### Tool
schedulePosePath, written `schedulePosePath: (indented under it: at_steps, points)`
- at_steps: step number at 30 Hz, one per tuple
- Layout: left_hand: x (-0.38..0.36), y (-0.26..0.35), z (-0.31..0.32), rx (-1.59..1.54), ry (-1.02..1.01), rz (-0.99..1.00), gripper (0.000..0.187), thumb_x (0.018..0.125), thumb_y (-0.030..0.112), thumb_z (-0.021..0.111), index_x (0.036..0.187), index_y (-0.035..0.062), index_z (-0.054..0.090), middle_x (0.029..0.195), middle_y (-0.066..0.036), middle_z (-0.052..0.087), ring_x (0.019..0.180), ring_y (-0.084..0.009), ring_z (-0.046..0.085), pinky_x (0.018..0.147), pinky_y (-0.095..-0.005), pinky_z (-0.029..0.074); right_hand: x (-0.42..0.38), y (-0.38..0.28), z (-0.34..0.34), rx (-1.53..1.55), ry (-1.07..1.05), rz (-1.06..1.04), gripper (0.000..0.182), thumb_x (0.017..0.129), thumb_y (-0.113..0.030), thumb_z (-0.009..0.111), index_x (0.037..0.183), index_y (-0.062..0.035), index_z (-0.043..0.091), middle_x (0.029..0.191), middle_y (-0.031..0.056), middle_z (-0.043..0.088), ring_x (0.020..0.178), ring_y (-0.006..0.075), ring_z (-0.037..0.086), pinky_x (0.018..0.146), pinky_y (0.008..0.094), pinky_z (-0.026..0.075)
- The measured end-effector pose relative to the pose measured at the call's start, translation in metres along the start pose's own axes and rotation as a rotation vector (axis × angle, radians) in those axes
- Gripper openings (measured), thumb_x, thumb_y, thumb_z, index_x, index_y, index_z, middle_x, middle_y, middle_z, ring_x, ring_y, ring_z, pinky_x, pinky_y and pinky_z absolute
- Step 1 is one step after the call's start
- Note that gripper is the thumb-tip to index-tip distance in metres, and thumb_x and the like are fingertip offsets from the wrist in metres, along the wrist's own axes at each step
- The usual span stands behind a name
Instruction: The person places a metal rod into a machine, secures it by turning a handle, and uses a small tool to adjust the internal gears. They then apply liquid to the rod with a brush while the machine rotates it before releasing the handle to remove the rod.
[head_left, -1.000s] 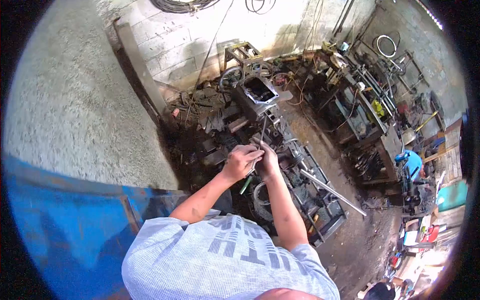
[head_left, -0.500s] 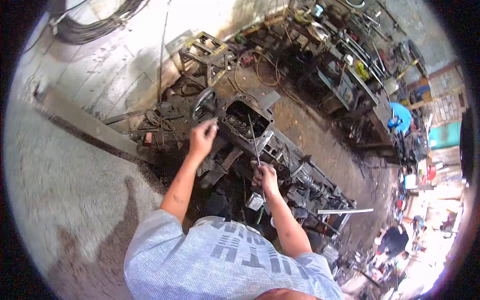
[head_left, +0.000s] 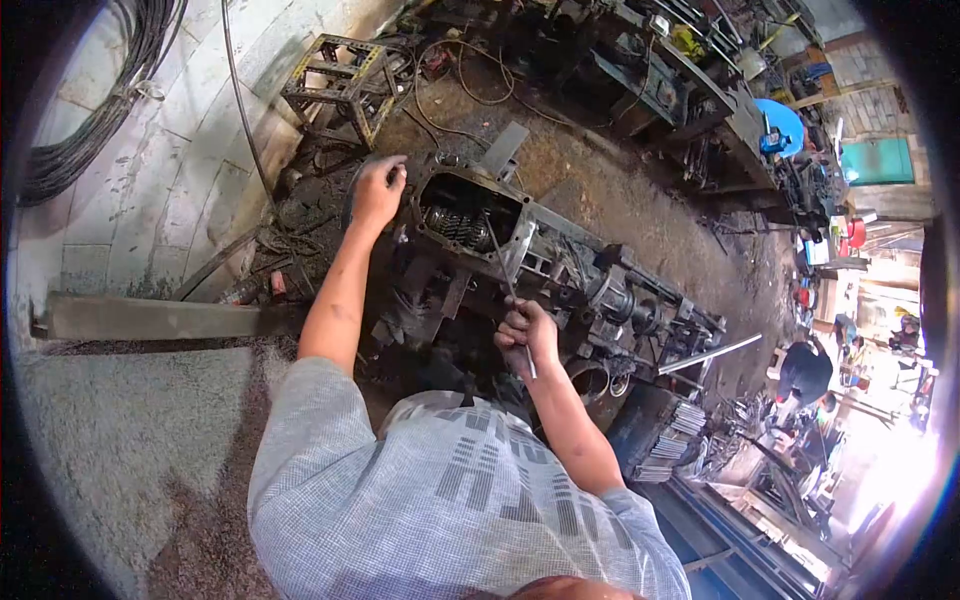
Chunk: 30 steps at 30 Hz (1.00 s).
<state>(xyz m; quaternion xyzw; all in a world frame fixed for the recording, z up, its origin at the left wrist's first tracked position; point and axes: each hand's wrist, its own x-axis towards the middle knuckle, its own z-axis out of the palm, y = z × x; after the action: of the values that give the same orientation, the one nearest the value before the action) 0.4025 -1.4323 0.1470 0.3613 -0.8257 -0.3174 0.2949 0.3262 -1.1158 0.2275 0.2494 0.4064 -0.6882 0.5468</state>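
My right hand (head_left: 527,335) is closed around a thin metal rod (head_left: 497,245). Its upper end reaches into an open metal housing (head_left: 522,238) and its lower end sticks out below my fist. Inside the housing, coiled or toothed gear parts (head_left: 455,226) are visible. My left hand (head_left: 378,190) is beside the housing's left corner, fingers curled in towards the thumb; whatever they may hold is too small or hidden to make out. A handwheel behind this hand is mostly covered. The long, greasy machine body (head_left: 610,295) runs from the housing down to the right.
A metal frame stand (head_left: 345,85) is near the wall, beside a coiled cable (head_left: 90,130). A beam (head_left: 150,318) lies at left. A cluttered workbench (head_left: 690,110) runs along the far side. Stacked metal bars (head_left: 672,440) are at lower right. Another person (head_left: 805,372) crouches farther off.
The view has turned and shifted. My left hand has moved up along the housing's left side, over the handwheel. The rod stays in my right hand, its tip still in the housing.
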Motion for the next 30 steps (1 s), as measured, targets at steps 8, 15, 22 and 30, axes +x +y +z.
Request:
schedulePosePath:
  at_steps: [8, 15, 22, 30]
  points:
    - [0.026, -0.037, -0.019, 0.382, -0.169, 0.107, 0.025, 0.087, 0.013, 0.062, 0.110, 0.0059, 0.064, 0.110, -0.014, 0.062, 0.112, -0.0336, 0.051, 0.097, -0.0448, 0.041, 0.011, 0.013, 0.005, -0.053, -0.019, 0.095, 0.019, 0.090, -0.018, 0.043, 0.104, -0.0073, 0.049, 0.059, -0.0013, 0.032, 0.046, 0.0102, 0.028, 0.046, 0.0271, 0.028]
    - [0.028, -0.053, -0.007, 0.520, -0.284, 0.162, 0.026, 0.088, 0.019, 0.060, 0.112, 0.0076, 0.064, 0.118, -0.010, 0.058, 0.122, -0.0289, 0.044, 0.101, -0.0440, 0.038, 0.016, 0.013, 0.020, -0.061, 0.025, 0.063, 0.019, 0.098, -0.021, 0.041, 0.110, -0.0087, 0.051, 0.060, -0.0051, 0.031, 0.045, 0.0067, 0.027, 0.041, 0.0227, 0.024]
    - [0.019, -0.062, -0.003, 0.470, -0.230, 0.162, 0.030, 0.086, 0.022, 0.062, 0.109, 0.0034, 0.063, 0.118, -0.012, 0.057, 0.123, -0.0294, 0.044, 0.100, -0.0448, 0.040, 0.006, 0.030, 0.025, 0.146, 0.058, 0.016, 0.014, 0.097, -0.017, 0.044, 0.107, -0.0075, 0.050, 0.056, -0.0055, 0.028, 0.042, 0.0068, 0.022, 0.039, 0.0234, 0.022]
    - [0.010, -0.062, -0.001, 0.387, -0.095, 0.272, 0.027, 0.079, 0.021, 0.066, 0.097, 0.0011, 0.065, 0.106, -0.014, 0.063, 0.113, -0.0314, 0.054, 0.096, -0.0426, 0.044, -0.021, 0.033, 0.039, 0.163, 0.143, 0.021, 0.012, 0.097, -0.019, 0.046, 0.102, -0.0097, 0.050, 0.056, -0.0049, 0.028, 0.041, 0.0069, 0.022, 0.037, 0.0237, 0.021]
